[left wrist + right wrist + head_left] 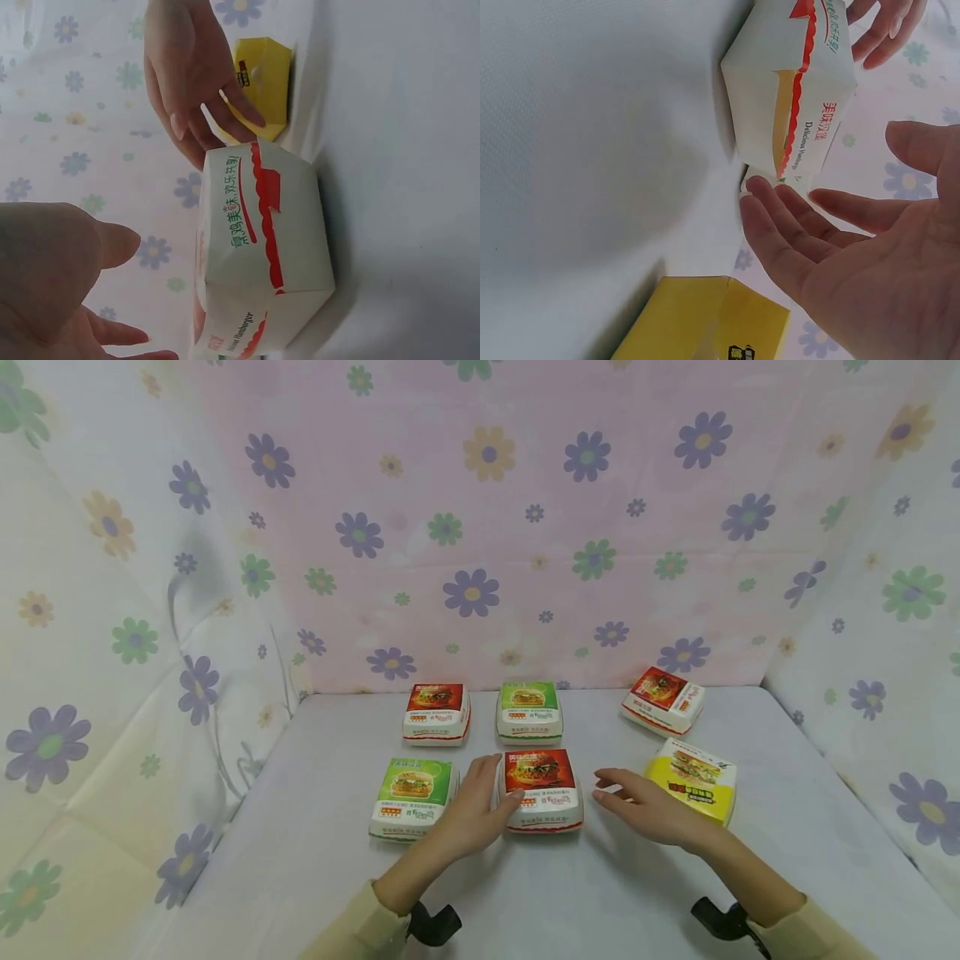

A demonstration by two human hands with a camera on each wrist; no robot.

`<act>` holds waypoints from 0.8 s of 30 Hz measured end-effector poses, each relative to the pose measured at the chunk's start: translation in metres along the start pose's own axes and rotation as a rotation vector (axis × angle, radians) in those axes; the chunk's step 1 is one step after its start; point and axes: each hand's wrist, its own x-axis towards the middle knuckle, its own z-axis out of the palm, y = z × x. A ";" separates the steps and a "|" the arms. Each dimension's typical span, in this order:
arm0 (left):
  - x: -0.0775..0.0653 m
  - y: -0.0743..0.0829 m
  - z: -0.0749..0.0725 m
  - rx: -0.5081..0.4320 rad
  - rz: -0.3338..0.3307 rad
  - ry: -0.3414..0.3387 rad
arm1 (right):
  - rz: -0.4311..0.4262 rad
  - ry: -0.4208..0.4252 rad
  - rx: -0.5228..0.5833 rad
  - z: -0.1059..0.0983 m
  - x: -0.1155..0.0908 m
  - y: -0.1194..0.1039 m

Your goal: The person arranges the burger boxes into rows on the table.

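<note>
A red-topped burger box (542, 789) sits on the white table between my two hands, its white sides edged with a red scalloped line. At its left edge is my left hand (474, 810), fingers loosely extended; whether it touches the box I cannot tell. My right hand (647, 807) hovers just off the box's right side, fingers spread and palm turned inward, as the right wrist view shows. Neither hand grips anything. Beyond my right hand lies a yellow burger box (693, 781). To the left of my left hand is a green-topped burger box (412, 797).
Along the back stand a red-topped box (437, 714), a green-topped box (529, 712) and a tilted red-topped box (663, 700). Flower-patterned cloth (480, 527) hangs behind the table and at both sides. Loose cords (225, 727) show at the left cloth.
</note>
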 end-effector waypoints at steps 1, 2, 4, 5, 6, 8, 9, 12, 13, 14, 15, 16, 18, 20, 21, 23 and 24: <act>0.001 0.001 -0.001 0.006 0.005 -0.002 | -0.005 0.000 -0.002 -0.001 -0.001 -0.001; 0.001 0.002 -0.002 0.012 0.007 -0.004 | -0.014 -0.001 -0.006 -0.002 -0.003 -0.001; 0.002 0.004 -0.003 0.017 0.016 -0.005 | -0.022 0.001 -0.016 -0.003 -0.005 -0.001; 0.003 0.005 -0.004 0.017 0.017 -0.007 | -0.019 0.005 -0.021 -0.004 -0.006 -0.001; 0.004 0.006 -0.005 0.019 0.021 -0.006 | -0.019 0.004 -0.025 -0.005 -0.008 -0.001; 0.005 0.008 -0.006 0.019 0.031 -0.009 | -0.018 0.006 -0.028 -0.006 -0.010 -0.001; 0.005 0.009 -0.006 0.016 0.038 -0.010 | -0.015 0.008 -0.030 -0.007 -0.012 -0.001; 0.008 0.011 -0.007 0.018 0.059 -0.016 | -0.026 0.014 -0.033 -0.010 -0.015 -0.001; 0.009 0.012 -0.007 0.020 0.064 -0.019 | -0.032 0.017 -0.033 -0.011 -0.016 0.000; 0.010 0.013 -0.007 0.023 0.067 -0.023 | -0.038 0.020 -0.035 -0.012 -0.017 0.000; 0.012 0.015 -0.007 0.024 0.070 -0.025 | -0.042 0.023 -0.036 -0.014 -0.018 0.001; 0.013 0.016 -0.007 0.026 0.073 -0.028 | -0.047 0.025 -0.037 -0.015 -0.019 0.001; 0.015 0.019 -0.007 0.020 0.085 -0.034 | -0.060 0.032 -0.046 -0.018 -0.020 0.000; 0.018 0.023 -0.006 0.014 0.097 -0.039 | -0.079 0.043 -0.062 -0.022 -0.022 -0.001; 0.020 0.025 -0.005 0.012 0.106 -0.041 | -0.093 0.052 -0.078 -0.024 -0.022 -0.001; 0.024 0.029 -0.004 0.005 0.122 -0.044 | -0.123 0.074 -0.114 -0.029 -0.022 -0.002; 0.026 0.031 -0.004 -0.001 0.129 -0.047 | -0.135 0.087 -0.129 -0.032 -0.022 -0.002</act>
